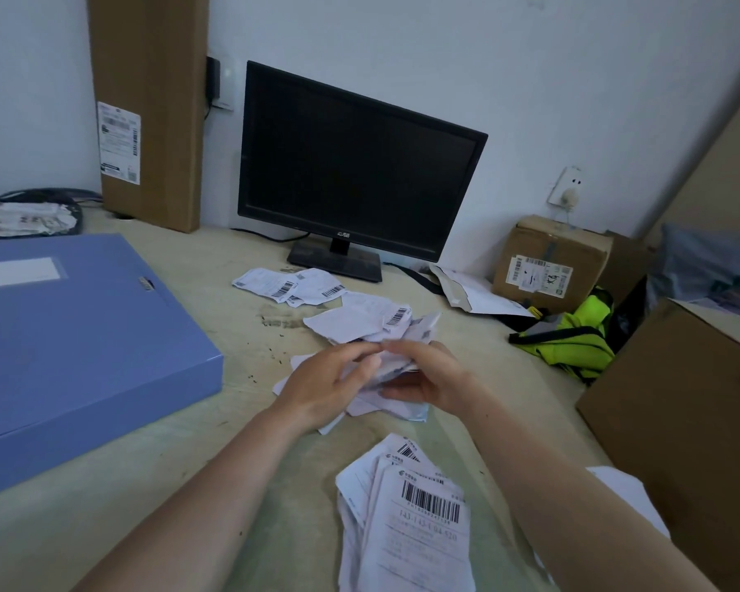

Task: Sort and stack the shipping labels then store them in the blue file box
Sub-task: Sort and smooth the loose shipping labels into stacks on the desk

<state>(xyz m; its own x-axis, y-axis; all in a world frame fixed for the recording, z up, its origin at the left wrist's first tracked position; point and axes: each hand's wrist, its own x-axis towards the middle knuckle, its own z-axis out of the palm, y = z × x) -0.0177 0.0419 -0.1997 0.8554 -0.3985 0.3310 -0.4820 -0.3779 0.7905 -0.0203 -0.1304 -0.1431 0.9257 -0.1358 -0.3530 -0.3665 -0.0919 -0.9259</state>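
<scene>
**A:** Start at the left. How does the blue file box [82, 348] lie?

**B:** It lies flat at 9 o'clock from the hands, with one long edge facing them. The lid is down, so I cannot see what is inside.

**A:** And the hands?

**B:** The left hand [330, 382] curls its fingers onto a crumpled bunch from the loose labels [351, 322]. The right hand [428, 378] grasps the same bunch from the other side. They meet over the heap, mid-table.

**A:** Where should the bunch go?

**B:** To the sorted stack [419, 519], I judge. It sits at 6 o'clock between the forearms, a shade closer to the right one. Its long axis runs 12 to 6, with the barcode at the far end. A few stray labels [287, 286] wait at 11 o'clock.

**A:** And farther right?

**B:** A small carton [547, 262] at 2 o'clock, closed as far as I can see.
</scene>
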